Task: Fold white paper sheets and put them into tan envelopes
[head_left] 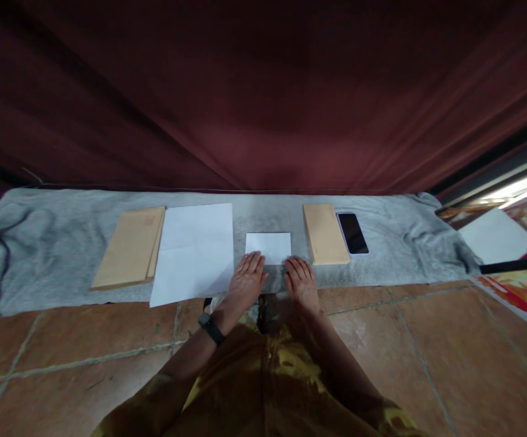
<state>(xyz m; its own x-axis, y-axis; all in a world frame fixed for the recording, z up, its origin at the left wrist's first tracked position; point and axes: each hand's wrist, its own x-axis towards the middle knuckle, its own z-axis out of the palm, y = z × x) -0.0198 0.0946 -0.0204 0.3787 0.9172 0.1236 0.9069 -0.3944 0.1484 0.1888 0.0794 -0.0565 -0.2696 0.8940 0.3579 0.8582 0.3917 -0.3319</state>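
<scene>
Centre of frame: small white paper (269, 245) lying flat on a grey cloth (397, 240). Person's left hand (248, 276) palm down at its lower left corner, fingers straight, close together, fingertips over the edge. Right hand (300, 279) palm down by the lower right corner, fingers extended and slightly bent; whether they press the paper or rest just beside it, cannot tell. Neither hand grips anything. Dark wristwatch (211, 328) on the left wrist.

Left of centre: large white sheet (195, 252), creased, next to brown envelopes (129, 249). Right of centre: brown envelope stack (326, 233), dark-screened phone (353, 233) just beside it. Maroon curtain (263, 109) across the upper frame; tiled floor (441, 340) below.
</scene>
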